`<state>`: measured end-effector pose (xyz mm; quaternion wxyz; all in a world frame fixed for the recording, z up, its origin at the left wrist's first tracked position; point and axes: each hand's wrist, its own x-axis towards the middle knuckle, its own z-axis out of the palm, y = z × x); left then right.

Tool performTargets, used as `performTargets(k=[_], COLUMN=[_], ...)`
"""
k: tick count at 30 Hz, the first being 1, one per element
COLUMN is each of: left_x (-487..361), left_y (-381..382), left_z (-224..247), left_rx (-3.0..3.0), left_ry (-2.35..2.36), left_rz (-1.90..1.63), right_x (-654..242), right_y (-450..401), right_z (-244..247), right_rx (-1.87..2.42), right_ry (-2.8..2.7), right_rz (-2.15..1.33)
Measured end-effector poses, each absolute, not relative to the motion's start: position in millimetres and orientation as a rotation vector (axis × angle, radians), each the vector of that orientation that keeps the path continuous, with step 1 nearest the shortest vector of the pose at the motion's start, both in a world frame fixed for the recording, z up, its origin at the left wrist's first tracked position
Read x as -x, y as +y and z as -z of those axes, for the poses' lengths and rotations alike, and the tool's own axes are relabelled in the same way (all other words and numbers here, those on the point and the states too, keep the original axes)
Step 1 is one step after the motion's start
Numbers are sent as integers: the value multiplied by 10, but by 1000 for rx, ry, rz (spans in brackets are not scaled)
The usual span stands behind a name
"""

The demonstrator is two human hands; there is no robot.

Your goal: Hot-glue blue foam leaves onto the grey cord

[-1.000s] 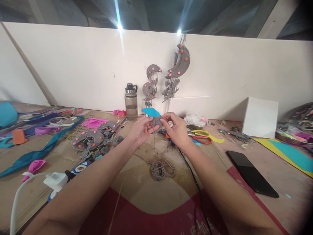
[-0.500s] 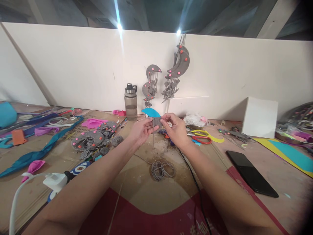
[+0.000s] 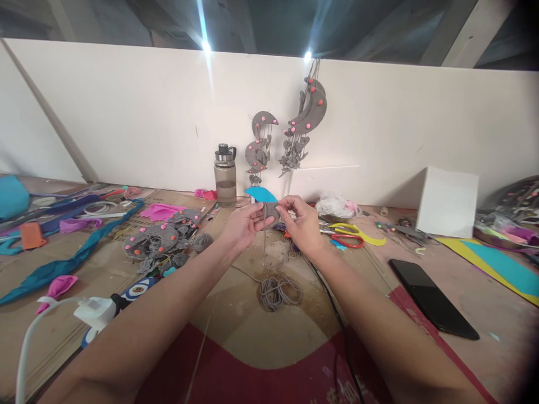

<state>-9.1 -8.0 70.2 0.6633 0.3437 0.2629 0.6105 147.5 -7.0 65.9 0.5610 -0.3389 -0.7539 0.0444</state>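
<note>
Between my hands is a crescent whose bare blue end [image 3: 261, 194] points up and to the left, while its lower part is covered in wound grey yarn [image 3: 270, 211]. My left hand [image 3: 241, 225] is closed on the wrapped part from the left, thumb on top and fingers beneath. At the right edge of the wrapping, my right hand [image 3: 304, 223] pinches with thumb and forefinger; whether a strand is caught there too is hidden. One strand hangs below the crescent towards a loose coil of grey yarn [image 3: 275, 293] on the cardboard [image 3: 236, 336].
Finished grey moon hangings [image 3: 309, 109] are on the white wall behind. A water bottle [image 3: 225, 175] stands at the back, scissors [image 3: 347, 235] and a phone [image 3: 432, 297] lie right. At left are more wrapped moons [image 3: 158, 238] and a white plug [image 3: 96, 311]. A black cable [image 3: 337, 314] runs beneath my right arm.
Both hands keep nearly the same place and grip. The strand that lay across the front of the wrapping now shows only below it.
</note>
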Motion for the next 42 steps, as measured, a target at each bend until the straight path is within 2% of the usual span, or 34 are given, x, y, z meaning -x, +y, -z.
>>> performTargets(k=[10, 26, 36, 42], left_x=[54, 43, 96, 114], left_y=[-155, -169, -15, -93], left_z=[-721, -713, -588, -617], left_rx=[-1015, -1060, -1065, -1303], left_ry=[688, 692, 713, 904], left_rz=[-1575, -1538, -1662, -1785], right_x=[-1385, -1367, -1267, -1044], right_y=[-88, 8, -106, -108], right_z=[-650, -617, -611, -425], right_rx=[872, 836, 958, 805], right_ry=[-1626, -1519, -1553, -1554], right_rz=[-304, -575, -484, -952])
